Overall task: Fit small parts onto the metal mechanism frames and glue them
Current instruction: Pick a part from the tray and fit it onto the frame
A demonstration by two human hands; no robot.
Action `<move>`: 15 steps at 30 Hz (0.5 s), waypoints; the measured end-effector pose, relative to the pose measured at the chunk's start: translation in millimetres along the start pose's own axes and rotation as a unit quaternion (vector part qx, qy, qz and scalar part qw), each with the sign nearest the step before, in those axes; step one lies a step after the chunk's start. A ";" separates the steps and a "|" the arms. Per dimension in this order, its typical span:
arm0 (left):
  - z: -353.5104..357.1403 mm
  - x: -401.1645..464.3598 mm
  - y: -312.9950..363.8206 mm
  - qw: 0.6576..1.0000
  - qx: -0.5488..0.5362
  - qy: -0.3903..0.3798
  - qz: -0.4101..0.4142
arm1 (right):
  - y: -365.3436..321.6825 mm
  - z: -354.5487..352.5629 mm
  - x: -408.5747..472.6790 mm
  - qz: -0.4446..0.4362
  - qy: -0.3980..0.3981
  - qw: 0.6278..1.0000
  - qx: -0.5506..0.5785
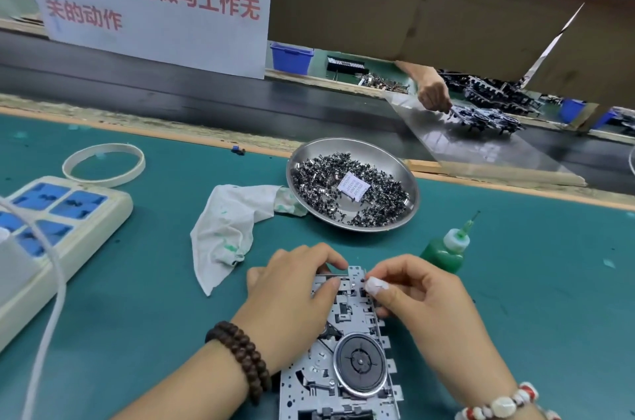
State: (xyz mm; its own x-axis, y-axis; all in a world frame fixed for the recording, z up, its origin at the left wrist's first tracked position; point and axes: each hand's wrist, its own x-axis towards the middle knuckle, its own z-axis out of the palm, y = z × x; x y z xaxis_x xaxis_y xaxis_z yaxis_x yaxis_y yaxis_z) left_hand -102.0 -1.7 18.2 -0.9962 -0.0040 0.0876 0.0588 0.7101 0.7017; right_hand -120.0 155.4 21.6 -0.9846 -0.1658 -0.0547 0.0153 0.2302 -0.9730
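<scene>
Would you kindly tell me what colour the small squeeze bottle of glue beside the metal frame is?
Green, with a white collar and thin needle tip: the small squeeze bottle of glue, head view.

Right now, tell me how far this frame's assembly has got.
Done: nothing I can confirm. In hand: the left hand steadies the metal frame while the right hand pinches a small part at its top edge. Left: gluing, since the green glue bottle lies untouched; the dish holds many more parts.

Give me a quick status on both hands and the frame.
Left hand holds metal frame steady. Right hand pinches small part at frame's far edge. Glue bottle upright beside it, untouched. Nothing in the way.
</scene>
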 end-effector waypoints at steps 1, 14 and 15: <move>0.2 0.0 1.0 1.000 0.004 0.004 -0.004 | 0.4 0.2 0.6 0.003 -0.004 1.000 -0.015; -1.5 1.9 8.8 0.999 -0.024 -0.027 0.002 | -2.9 2.0 3.0 0.036 -0.005 0.995 -0.096; -1.7 1.8 8.3 0.999 -0.026 -0.030 0.005 | -2.5 2.3 3.3 0.036 -0.004 0.994 -0.098</move>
State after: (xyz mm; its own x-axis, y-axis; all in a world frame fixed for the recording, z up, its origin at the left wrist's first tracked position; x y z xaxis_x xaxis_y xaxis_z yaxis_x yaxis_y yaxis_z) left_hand -103.2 3.0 25.4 -0.9975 0.0470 0.0532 0.0710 0.6724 0.7368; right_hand -122.9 152.1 23.4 -0.9809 -0.1496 -0.1244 0.0499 0.4248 -0.9039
